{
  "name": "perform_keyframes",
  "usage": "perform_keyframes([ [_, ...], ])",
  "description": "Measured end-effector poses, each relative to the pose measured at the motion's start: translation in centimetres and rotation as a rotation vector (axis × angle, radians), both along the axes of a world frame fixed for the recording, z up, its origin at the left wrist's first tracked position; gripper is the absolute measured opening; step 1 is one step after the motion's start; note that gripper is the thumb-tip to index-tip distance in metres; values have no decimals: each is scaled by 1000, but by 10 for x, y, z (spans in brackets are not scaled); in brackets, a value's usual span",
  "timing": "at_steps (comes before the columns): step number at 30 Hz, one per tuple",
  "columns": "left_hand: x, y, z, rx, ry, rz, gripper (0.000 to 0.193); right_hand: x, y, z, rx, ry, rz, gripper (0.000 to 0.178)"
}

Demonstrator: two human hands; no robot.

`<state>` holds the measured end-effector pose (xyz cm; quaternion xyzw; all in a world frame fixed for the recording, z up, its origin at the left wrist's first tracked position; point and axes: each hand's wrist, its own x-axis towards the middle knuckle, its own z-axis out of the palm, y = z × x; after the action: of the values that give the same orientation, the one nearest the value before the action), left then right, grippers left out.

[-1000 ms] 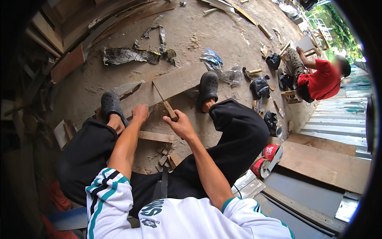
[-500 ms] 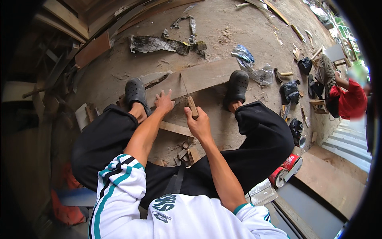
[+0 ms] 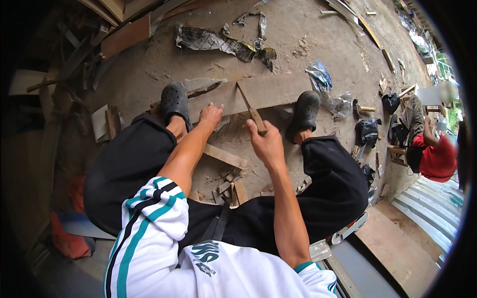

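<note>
A long wooden board lies on the ground, with my feet in dark clogs at its two ends. My left hand rests on its near edge, fingers stretched out over the wood. My right hand is closed round the wooden handle of a handsaw. The narrow blade points away from me and its tip lies over the board, right of my left hand. Whether the blade touches the wood I cannot tell, and its teeth are too small to make out.
Wood offcuts lie between my legs, near a loose strip. Torn sheeting lies beyond the board. A hammer and black plastic bags are at the right. Farther right sits a person in red. Timber leans at the far left.
My view has shifted, so the scene sits differently in the picture. The handsaw has turned, showing more of its blade. My left hand's fingers are less spread, still on the board.
</note>
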<state>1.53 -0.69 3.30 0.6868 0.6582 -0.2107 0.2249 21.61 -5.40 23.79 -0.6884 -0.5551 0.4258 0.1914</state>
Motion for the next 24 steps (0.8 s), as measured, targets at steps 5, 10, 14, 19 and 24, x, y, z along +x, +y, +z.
perform_keyframes([
  [5, 6, 1, 7, 16, -14, 22, 53, -2, -6, -6, -25, 35, -28, 46],
  [10, 8, -12, 4, -54, -60, 175, 77, 5, -12, -31, -53, 142, -68, 46],
  [14, 14, -10, 1, -161, -142, 263, 98, -8, -20, -41, 38, 120, -52, 43],
  [19, -9, -14, -22, -136, -158, 89, 96, -20, -25, -42, 35, 112, -41, 43],
  [24, -8, -11, -29, -170, -154, 91, 94, -14, -34, -38, 29, 144, -54, 42],
])
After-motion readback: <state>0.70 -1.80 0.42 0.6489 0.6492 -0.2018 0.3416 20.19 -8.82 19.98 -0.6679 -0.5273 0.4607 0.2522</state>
